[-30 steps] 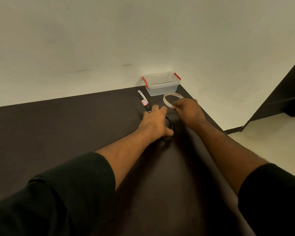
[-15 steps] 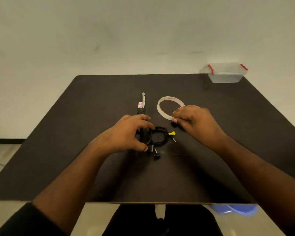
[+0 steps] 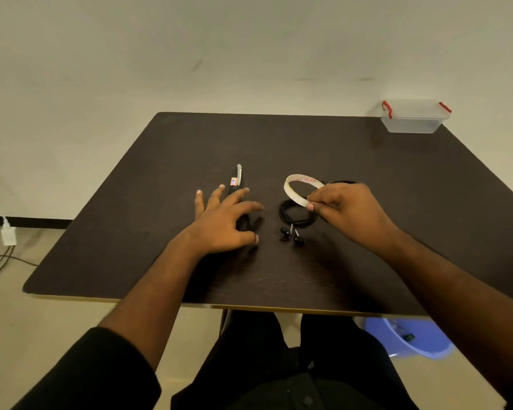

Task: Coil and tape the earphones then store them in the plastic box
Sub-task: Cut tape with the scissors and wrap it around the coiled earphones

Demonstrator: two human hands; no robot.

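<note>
Black earphones [image 3: 296,216] lie coiled mid-frame on the desk [image 3: 353,276]: light, limp, springy, so pinch across the bundled loops. Your right hand [image 3: 350,213] pinches the tape roll [image 3: 296,189]; left hand [image 3: 222,223] fingers spread wide.

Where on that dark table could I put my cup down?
Bare: the far stretch between the scissors and the plastic box, and the near edge below both hands. Crowded: the middle, with left hand, earphones, tape roll, right hand.

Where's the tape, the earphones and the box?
tape [image 3: 290,190], head view, left side of the white ring
earphones [image 3: 288,216], head view, black coiled cable
box [image 3: 409,125], head view, clear front wall
</note>
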